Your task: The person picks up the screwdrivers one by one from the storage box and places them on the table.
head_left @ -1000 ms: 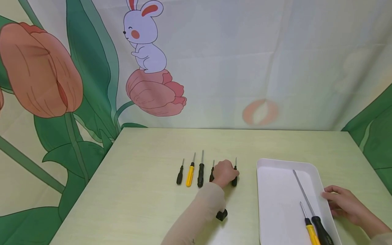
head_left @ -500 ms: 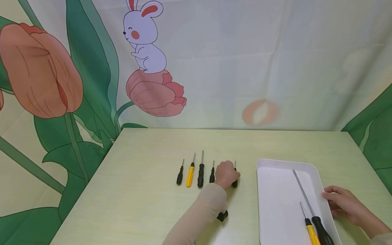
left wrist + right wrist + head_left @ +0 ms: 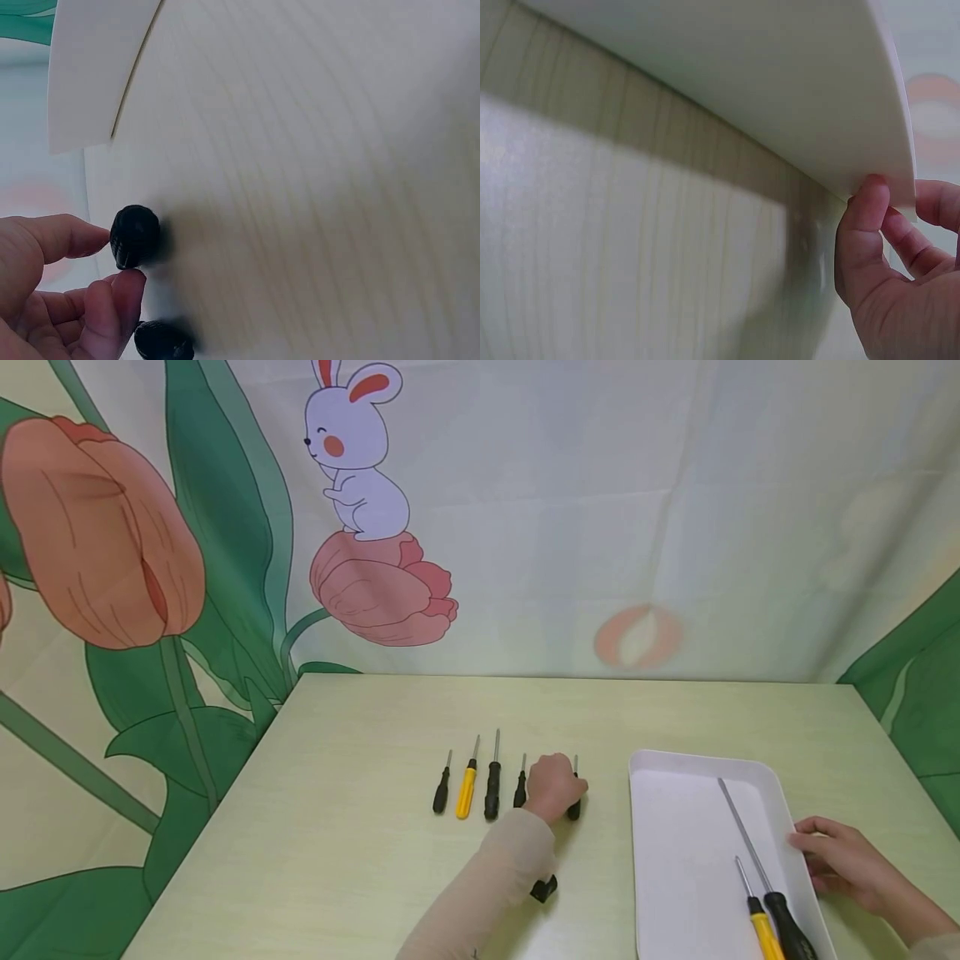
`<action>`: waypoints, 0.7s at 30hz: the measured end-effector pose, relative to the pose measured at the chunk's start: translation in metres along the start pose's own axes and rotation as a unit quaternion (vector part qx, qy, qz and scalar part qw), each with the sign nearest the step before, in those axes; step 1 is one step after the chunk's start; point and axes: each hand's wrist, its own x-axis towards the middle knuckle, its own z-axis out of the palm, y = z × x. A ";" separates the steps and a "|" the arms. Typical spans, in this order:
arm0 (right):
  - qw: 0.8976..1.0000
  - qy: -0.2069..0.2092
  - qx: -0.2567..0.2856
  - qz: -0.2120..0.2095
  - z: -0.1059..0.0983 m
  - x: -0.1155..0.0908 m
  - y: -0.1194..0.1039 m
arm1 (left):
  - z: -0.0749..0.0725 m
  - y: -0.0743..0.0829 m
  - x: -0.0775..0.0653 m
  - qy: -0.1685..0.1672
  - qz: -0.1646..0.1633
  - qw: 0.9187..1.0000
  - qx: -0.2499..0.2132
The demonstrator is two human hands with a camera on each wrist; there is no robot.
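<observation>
My left hand point(image 3: 553, 787) reaches over a row of screwdrivers and pinches the rightmost black screwdriver point(image 3: 574, 812) between thumb and fingers. Its black handle point(image 3: 135, 236) shows end-on in the left wrist view, with a second black handle point(image 3: 165, 342) close below. Further left in the row lie a small black screwdriver point(image 3: 520, 792), a larger black screwdriver point(image 3: 492, 789), a yellow screwdriver point(image 3: 466, 789) and another small black one point(image 3: 441, 793). My right hand point(image 3: 843, 860) grips the right rim of a white tray point(image 3: 686, 843), seen from below in the right wrist view.
Inside the tray lie a long black-handled screwdriver point(image 3: 787, 927) and a yellow-and-black screwdriver point(image 3: 762, 931). The pale wooden table point(image 3: 337, 843) ends at a printed curtain point(image 3: 525, 527) behind. A black wrist device point(image 3: 543, 888) sits below the left sleeve.
My left hand has shifted slightly right, and the tip of the rightmost screwdriver has drawn slightly toward me. The right hand and the tray stay where they were.
</observation>
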 end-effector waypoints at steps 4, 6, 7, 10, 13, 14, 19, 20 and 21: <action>1.000 0.002 0.002 0.004 0.000 0.000 0.001 | -0.003 -0.002 0.001 0.010 0.012 1.000 0.003; 1.000 0.001 0.003 0.003 0.000 0.000 0.001 | -0.005 -0.003 0.002 0.012 0.011 1.000 0.002; 1.000 0.001 0.003 0.004 0.000 0.000 0.001 | -0.005 -0.003 0.002 0.014 0.011 1.000 0.000; 1.000 -0.001 0.005 0.003 0.000 0.000 0.001 | -0.009 -0.004 0.002 0.020 0.011 1.000 -0.008; 1.000 -0.001 0.004 0.003 0.000 0.000 0.001 | -0.011 -0.004 0.002 0.026 0.015 0.999 -0.023; 1.000 -0.002 0.004 0.001 0.000 0.000 0.001 | -0.012 -0.004 0.002 0.025 0.016 0.999 -0.031; 1.000 -0.003 0.005 -0.002 0.001 -0.001 -0.001 | -0.014 -0.005 0.001 0.010 0.018 0.994 -0.108; 1.000 -0.003 0.005 -0.003 0.001 -0.001 -0.001 | -0.014 -0.004 0.000 0.004 0.019 0.991 -0.129; 1.000 -0.002 0.005 -0.001 0.001 -0.002 -0.001 | -0.015 -0.004 0.000 -0.001 0.020 0.989 -0.149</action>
